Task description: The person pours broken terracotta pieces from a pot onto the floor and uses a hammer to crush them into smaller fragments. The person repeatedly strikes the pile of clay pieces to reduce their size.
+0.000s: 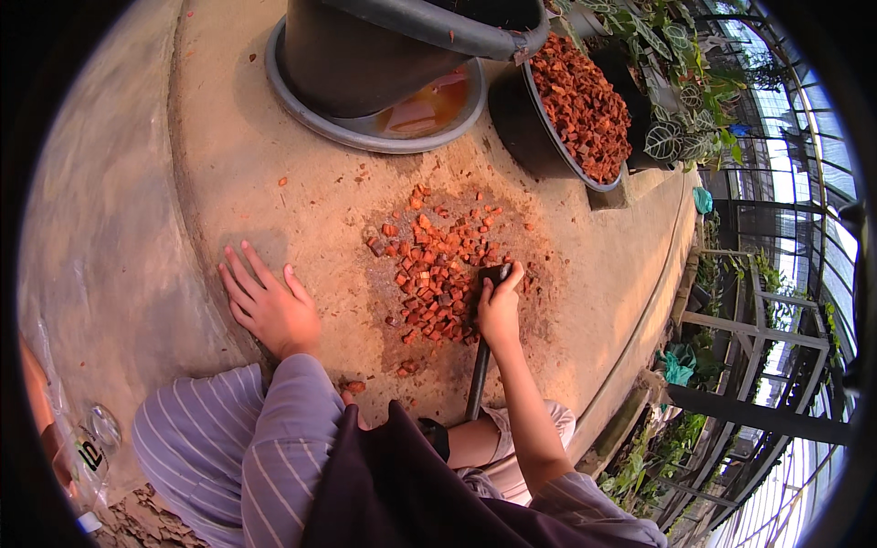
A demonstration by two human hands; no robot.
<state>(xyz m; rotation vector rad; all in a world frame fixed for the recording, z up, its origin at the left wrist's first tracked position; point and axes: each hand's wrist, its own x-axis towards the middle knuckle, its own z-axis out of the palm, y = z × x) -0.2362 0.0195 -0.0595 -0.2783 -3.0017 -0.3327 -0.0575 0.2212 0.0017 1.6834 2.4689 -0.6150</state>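
Note:
A pile of reddish-brown cubes, like coconut husk chips (438, 274), lies on a damp patch of the concrete floor in front of me. My right hand (501, 308) grips a dark tool (477, 383) at the pile's right side. The tool's dark bar runs back toward my leg; its broad upper end is partly covered by my fingers, so I cannot tell its exact kind. To the left of the chips, my left hand (277, 308) is palm down with fingers spread, holding nothing. A shadow falls beyond its fingertips; whether it touches the floor I cannot tell.
A large black tub (356, 68) stands in a grey basin (315, 130) with brownish liquid. Beside it, a black pot (521, 130) brims with similar chips (582, 109). Potted foliage (675, 137) and metal racks (754, 329) line the right. A clear plastic bottle (96, 452) lies lower left.

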